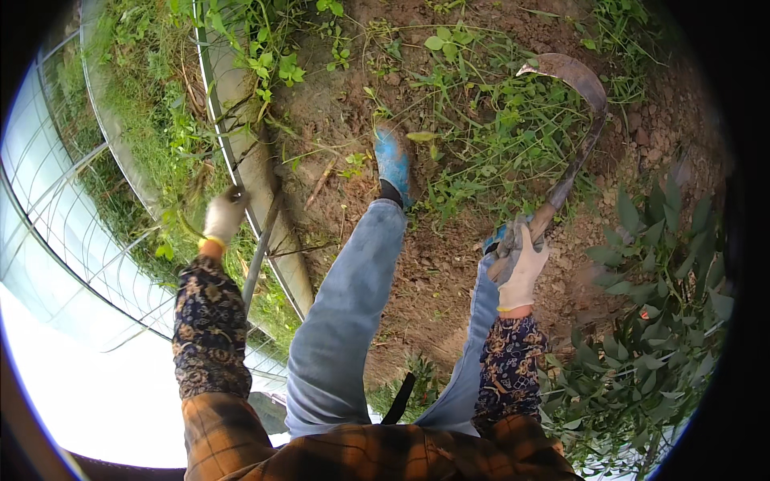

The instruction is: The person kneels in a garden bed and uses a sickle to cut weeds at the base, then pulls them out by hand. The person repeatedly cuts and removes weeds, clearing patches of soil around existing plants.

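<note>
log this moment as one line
right hand: gripping sickle by handle | left hand: near metal rail, grip unclear | blue shoe: on soil

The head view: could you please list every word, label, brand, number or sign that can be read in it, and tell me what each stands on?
There are none that can be read.
The sickle in the right hand shows no legible marking.
The blue shoe shows dirt but no readable lettering.
The dark sleeve cuffs bear an ornamental pattern, not readable text.

No readable text, labels, brands, numbers or signs anywhere.
</note>
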